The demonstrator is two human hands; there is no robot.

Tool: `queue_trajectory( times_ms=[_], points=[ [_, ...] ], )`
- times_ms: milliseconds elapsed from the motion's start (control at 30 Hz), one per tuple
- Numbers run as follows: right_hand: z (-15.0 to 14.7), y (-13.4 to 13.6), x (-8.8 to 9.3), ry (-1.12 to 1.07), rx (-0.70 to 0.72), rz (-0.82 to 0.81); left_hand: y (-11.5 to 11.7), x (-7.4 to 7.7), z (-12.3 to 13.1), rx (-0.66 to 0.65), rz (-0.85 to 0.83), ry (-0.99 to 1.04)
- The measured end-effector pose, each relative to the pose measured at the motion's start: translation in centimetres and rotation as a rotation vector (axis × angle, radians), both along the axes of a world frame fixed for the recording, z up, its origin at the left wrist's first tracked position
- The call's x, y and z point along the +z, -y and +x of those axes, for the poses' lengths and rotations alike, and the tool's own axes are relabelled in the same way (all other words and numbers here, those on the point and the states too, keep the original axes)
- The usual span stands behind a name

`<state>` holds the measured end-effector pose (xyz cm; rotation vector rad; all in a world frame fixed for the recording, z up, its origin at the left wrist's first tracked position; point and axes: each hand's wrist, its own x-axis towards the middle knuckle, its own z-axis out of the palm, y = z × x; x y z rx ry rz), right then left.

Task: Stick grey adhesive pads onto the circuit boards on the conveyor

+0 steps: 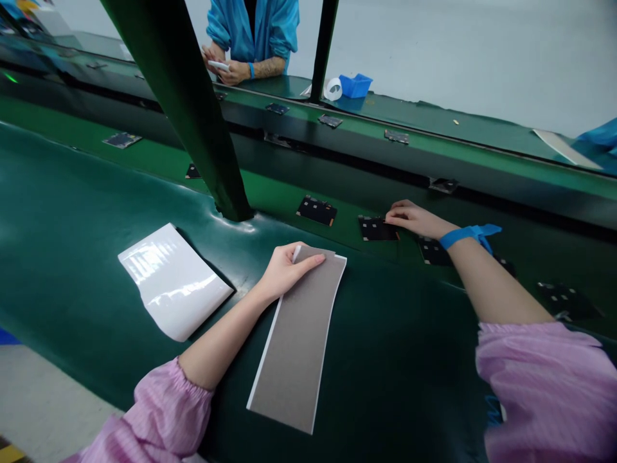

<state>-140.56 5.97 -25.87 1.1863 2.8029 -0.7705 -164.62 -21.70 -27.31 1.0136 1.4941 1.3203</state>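
My left hand (288, 269) is closed on the top end of a long grey sheet with a white backing (299, 347), thumb on its face and fingers behind. The sheet's lower end reaches down over the green bench. Out ahead on the right, my right hand (409, 217) has its fingertips pinched at the right edge of a flat black panel (376, 227) with small light squares. Whether the fingers grip the panel or something small on it cannot be made out. A blue band (470, 235) circles my right wrist.
A glossy white sheet (176, 283) lies left on the bench (385, 360). Another black panel (317, 210) and several more lie along the green strip. A dark green post (193, 109) rises beyond my left hand. Across stands a person in blue (263, 38), near a blue bin (355, 85).
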Motion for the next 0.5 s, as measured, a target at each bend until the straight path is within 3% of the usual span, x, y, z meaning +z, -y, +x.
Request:
queue_trajectory(
  times_ms=[200, 400, 500],
  points=[
    [1.0, 0.6, -0.8, -0.033, -0.013, 0.063, 0.1, -0.2, -0.1, -0.007, -0.001, -0.025],
    [1.8, 1.5, -0.8, -0.245, -0.325, 0.03, 0.0, -0.4, -0.1, -0.002, 0.025, -0.035],
    [0.1, 4.4, 0.0, -0.368, -0.421, 0.137, 0.0, -0.4, -0.1, -0.005, 0.03, -0.012]
  ],
)
